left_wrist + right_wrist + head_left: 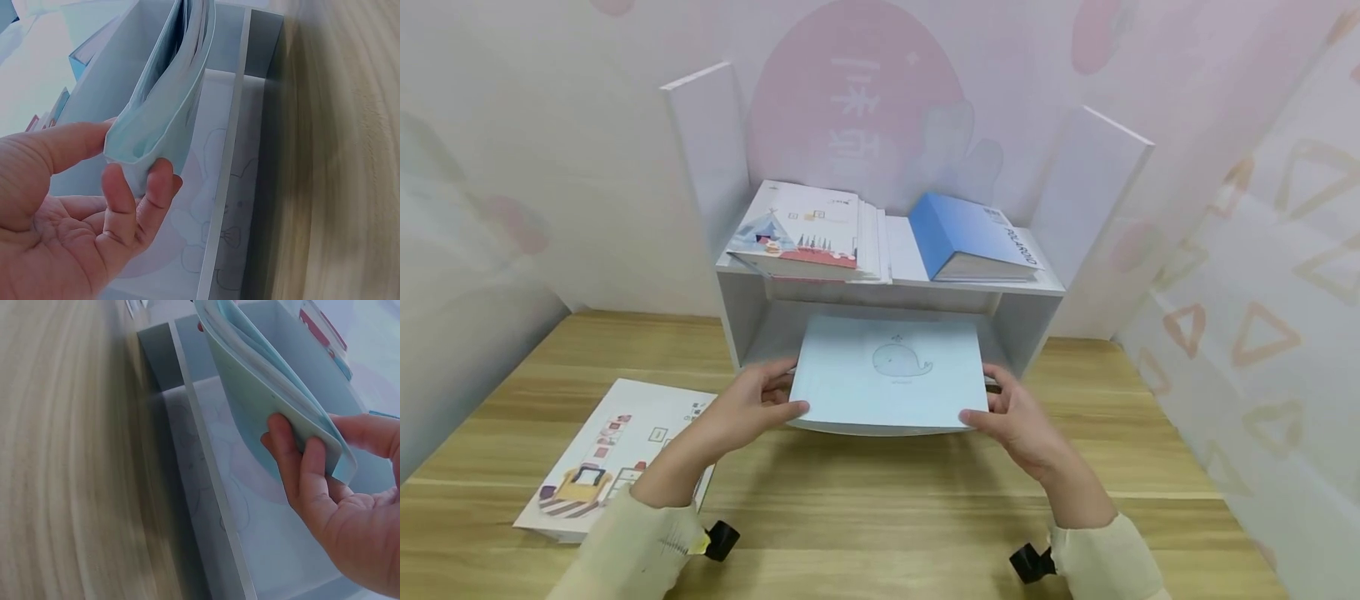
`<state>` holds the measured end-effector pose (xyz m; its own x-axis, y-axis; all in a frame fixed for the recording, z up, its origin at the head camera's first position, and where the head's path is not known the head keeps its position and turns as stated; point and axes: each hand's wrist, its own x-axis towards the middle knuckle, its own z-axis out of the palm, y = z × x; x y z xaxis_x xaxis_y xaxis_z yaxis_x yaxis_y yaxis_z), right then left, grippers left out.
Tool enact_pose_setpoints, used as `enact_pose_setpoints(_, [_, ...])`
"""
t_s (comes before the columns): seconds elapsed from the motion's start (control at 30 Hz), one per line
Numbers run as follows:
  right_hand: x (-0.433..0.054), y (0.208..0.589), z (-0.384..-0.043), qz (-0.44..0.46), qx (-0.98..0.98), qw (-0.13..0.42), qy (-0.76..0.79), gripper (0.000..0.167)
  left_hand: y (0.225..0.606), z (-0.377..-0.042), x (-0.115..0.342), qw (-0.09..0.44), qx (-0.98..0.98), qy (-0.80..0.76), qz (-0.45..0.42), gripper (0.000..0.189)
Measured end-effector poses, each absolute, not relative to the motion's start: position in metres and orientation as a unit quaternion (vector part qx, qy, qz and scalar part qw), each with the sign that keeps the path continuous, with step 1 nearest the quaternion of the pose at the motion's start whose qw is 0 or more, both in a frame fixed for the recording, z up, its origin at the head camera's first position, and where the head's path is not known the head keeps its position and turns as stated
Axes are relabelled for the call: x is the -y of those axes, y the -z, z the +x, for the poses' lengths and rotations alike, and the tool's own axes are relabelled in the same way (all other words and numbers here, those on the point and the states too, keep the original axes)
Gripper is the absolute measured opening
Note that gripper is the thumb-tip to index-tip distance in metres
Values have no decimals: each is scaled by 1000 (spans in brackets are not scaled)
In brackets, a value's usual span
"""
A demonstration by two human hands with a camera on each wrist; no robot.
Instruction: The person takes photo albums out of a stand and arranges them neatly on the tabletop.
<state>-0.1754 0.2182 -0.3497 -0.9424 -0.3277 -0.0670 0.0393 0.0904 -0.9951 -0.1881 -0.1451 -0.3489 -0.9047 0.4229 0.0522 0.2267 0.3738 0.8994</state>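
Observation:
A pale blue, soft-covered book point(850, 396) with a whale drawn on its cover lies between my hands in the head view, at the front of a white shelf's lower compartment. My left hand point(752, 410) pinches its left edge, thumb on top and fingers underneath. At the opposite edge, my right hand point(1017, 423) grips it the same way. Both wrist views look at the book edge-on: its cover point(156, 119) bows outward around the pages on the left, and the pages also show between the covers point(250, 387) on the right.
The white shelf point(1093, 183) stands against a printed wall, with white books point(805, 225) and a blue Polaroid album point(977, 233) on its upper board. A white illustrated book point(625, 442) lies on the wooden table point(880, 517), partly behind my left forearm.

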Motion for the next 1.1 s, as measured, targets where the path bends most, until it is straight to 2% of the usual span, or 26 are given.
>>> enact_pose_setpoints(0.73, [-197, 360, -159, -92, -693, 165, 696, 79, 342, -166, 167, 85, -856, -476, 182, 74])
enact_pose_setpoints(1.1, [-185, 363, -151, -93, -699, 172, 687, 77, 345, -156, 178, 79, -859, -469, 191, 69])
